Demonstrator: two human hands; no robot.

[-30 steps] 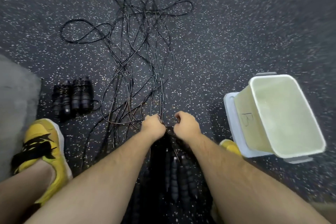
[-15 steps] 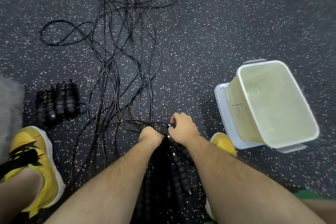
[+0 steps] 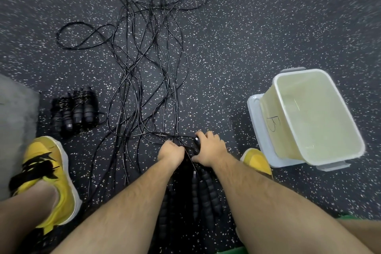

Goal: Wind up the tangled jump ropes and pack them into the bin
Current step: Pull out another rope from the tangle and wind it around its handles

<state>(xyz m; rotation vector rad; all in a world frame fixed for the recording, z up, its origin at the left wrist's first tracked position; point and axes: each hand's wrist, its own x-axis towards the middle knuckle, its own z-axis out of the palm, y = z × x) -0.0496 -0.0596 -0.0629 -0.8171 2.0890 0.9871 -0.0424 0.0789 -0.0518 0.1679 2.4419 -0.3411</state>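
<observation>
A tangle of thin black jump rope cords spreads across the speckled floor ahead of me. Several ribbed black handles lie in a bunch between my forearms. My left hand is fisted around cords at the top of that bunch. My right hand grips a handle end, and a cord runs left from it. Two wound-up ropes lie side by side at the left. The translucent bin stands tilted at the right, with nothing in it.
The bin leans on its pale lid. My yellow shoes sit at the left and just right of my right hand. A grey mat edge shows at far left.
My right hand has taken hold of a handle end and lifted it above the bunch. My left hand stays fisted on the cords. The view has shifted slightly.
</observation>
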